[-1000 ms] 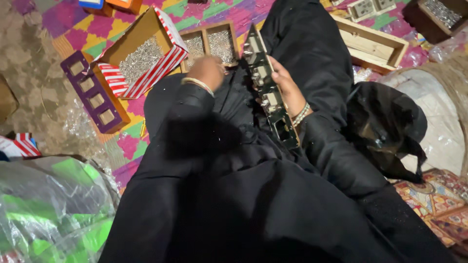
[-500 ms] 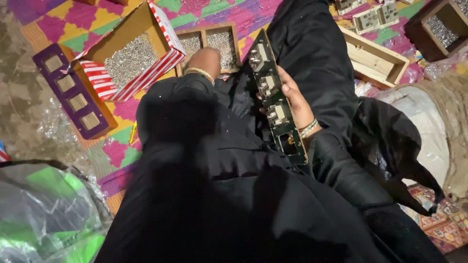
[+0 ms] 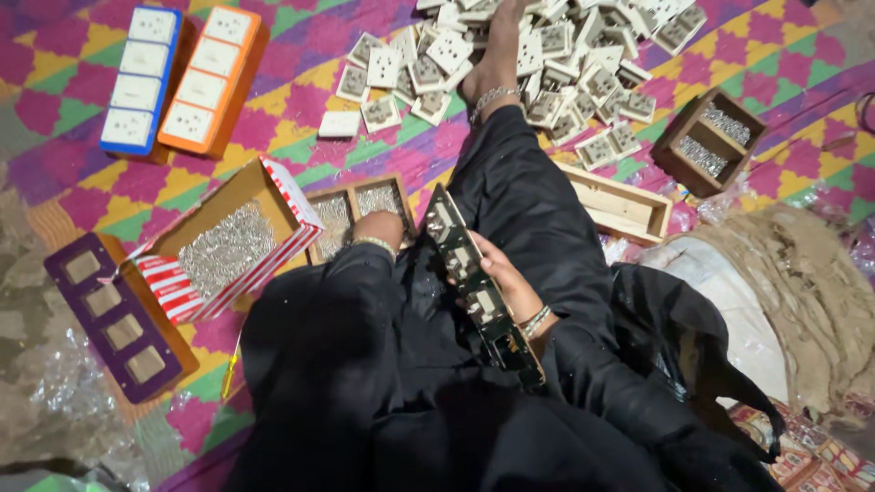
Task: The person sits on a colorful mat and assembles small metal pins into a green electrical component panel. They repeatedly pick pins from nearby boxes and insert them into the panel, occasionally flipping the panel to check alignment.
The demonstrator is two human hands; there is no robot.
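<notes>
Person seated on a patterned mat of pink, yellow and green diamonds (image 3: 301,109), dressed in loose black cloth, one leg stretched forward.

Right hand (image 3: 506,278) closed around the edge of a long, narrow dark metal frame with a row of rectangular cut-outs (image 3: 478,282); frame held tilted across the lap, upper end pointing toward the small trays, lower end down by the wrist. Thumb lies along the frame's near edge, fingers wrap behind it.

Left hand (image 3: 378,228) reaches into a small two-compartment wooden tray of silvery screws (image 3: 360,210). Fingers are turned away from the camera; cannot tell whether they are pinched on anything or open.

Just left of that tray, touching it, a red-and-white striped cardboard box filled with small silver metal parts (image 3: 228,241). Further left, a purple frame with four square openings (image 3: 114,314).

Top left: a blue switch plate (image 3: 141,77) and an orange switch plate (image 3: 210,82) side by side. A heap of white socket modules (image 3: 547,64) lies around the outstretched foot. To the right, an empty flat wooden tray (image 3: 620,205) and a dark wooden box of screws (image 3: 706,141).
</notes>
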